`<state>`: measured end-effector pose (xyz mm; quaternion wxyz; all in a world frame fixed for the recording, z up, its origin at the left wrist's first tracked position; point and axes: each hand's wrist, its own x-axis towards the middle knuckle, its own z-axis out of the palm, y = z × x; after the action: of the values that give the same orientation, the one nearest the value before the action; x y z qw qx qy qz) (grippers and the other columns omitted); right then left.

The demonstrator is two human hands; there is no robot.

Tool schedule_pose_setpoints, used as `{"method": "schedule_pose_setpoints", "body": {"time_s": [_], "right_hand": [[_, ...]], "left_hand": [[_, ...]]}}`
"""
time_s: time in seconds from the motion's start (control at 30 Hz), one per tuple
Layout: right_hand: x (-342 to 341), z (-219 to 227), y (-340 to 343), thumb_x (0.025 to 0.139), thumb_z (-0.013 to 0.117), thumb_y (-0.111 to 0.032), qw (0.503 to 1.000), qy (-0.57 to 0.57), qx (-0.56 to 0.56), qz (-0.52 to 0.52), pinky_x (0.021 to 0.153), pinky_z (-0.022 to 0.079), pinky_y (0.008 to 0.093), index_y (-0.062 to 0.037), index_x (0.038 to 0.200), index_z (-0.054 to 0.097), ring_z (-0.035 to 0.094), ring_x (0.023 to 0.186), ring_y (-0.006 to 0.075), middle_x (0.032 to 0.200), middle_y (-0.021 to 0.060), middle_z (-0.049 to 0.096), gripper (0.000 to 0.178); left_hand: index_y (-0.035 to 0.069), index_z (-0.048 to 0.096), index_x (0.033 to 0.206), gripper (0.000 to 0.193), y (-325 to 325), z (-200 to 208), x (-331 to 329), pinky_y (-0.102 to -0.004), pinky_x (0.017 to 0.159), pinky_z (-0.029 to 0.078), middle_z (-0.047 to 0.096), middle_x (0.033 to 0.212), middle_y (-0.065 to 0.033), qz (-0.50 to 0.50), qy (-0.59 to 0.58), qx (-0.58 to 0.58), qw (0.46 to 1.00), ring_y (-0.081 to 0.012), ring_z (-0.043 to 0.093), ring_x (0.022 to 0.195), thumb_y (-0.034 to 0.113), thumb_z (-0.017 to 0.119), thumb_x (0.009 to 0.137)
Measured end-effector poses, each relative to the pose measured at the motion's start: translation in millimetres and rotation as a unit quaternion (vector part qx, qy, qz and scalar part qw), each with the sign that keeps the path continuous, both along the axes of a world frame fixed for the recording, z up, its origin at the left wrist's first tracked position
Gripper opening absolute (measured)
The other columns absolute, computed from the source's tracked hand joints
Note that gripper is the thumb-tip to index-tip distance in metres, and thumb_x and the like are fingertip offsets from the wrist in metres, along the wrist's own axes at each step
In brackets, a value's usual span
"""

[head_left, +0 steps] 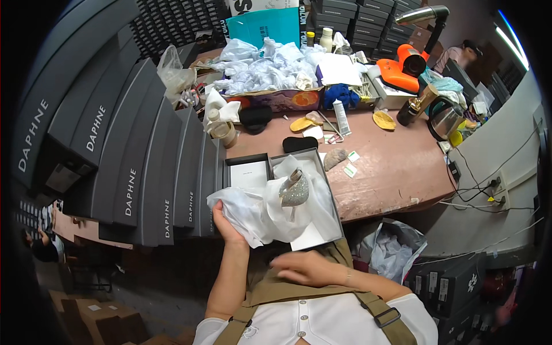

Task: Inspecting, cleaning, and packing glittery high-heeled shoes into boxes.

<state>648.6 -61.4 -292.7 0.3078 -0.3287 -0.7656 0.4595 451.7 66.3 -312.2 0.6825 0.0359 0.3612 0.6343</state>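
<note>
I see pink worktop (397, 172), centre round to three o'clock. Stack of dark grey boxes (123, 155), nine o'clock. Tissue-heaped carton (293, 100), twelve. Open shoebox (329, 190), just off my centre toward five. White tissue (244, 214), crumpled, at shoebox's eight o'clock. Right hand (306, 268), between five and six, blurred, fingers loosely extended, gripping nothing I can see. Left hand (229, 225) grips tissue. Glittery silver shoe (295, 193), two o'clock from left hand, amid tissue over shoebox.
</note>
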Motion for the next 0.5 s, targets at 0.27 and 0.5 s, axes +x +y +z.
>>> {"method": "schedule_pose_setpoints", "body": {"time_s": [0.27,0.5], "right_hand": [[59,9,60,0.078,0.070,-0.017,0.887,0.253,-0.329,-0.204,0.088,0.047,0.0287,-0.0016,0.124,0.052,0.057,0.098,0.0131,0.109,0.0065,0.061,0.052],[126,1,14,0.072,0.074,-0.023,0.814,0.395,-0.300,-0.303,0.090,0.051,0.0403,0.0021,0.114,0.054,0.063,0.101,0.0288,0.113,0.0186,0.061,0.053]], "left_hand": [[0.003,0.057,0.116,0.047,-9,28,16,-0.0360,0.083,0.052,0.062,0.108,-0.0097,-0.050,0.123,0.044,0.990,-0.0231,0.063,0.096,0.044,0.042,0.097],[0.004,0.047,0.091,0.037,-13,100,-3,-0.0255,0.052,0.037,0.047,0.081,-0.0065,0.186,0.354,0.307,0.864,-0.0132,0.040,0.057,0.039,0.039,0.097]]}}
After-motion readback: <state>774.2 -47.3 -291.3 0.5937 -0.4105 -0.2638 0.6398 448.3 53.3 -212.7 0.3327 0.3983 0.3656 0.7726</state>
